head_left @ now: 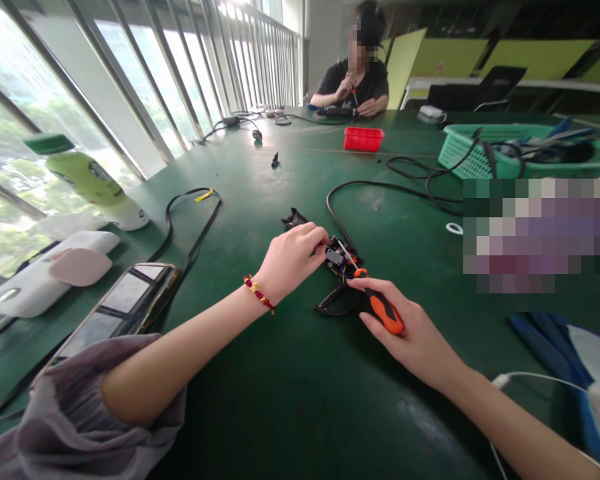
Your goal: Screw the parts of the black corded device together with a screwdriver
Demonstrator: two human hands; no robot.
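Observation:
An opened black corded device (336,257) lies on the green table (260,400), its inner parts and some red, blue and yellow wires showing. My left hand (291,259) has its fingers curled against the device's left side, holding it; the fingertips are partly hidden. In my right hand (417,333) is a screwdriver (387,312) with an orange and black handle. Its shaft points up and left into the device, and the tip is at the exposed parts. A black loop-shaped piece (330,308) sticks out toward me below the wires.
A red bin (363,139) and a small black part (275,160) stand farther back. At right is a green basket (460,160) with tools and cables. A phone (115,310), power bank (10,293) and bottle (93,180) are at left. Another person (353,83) works across the table.

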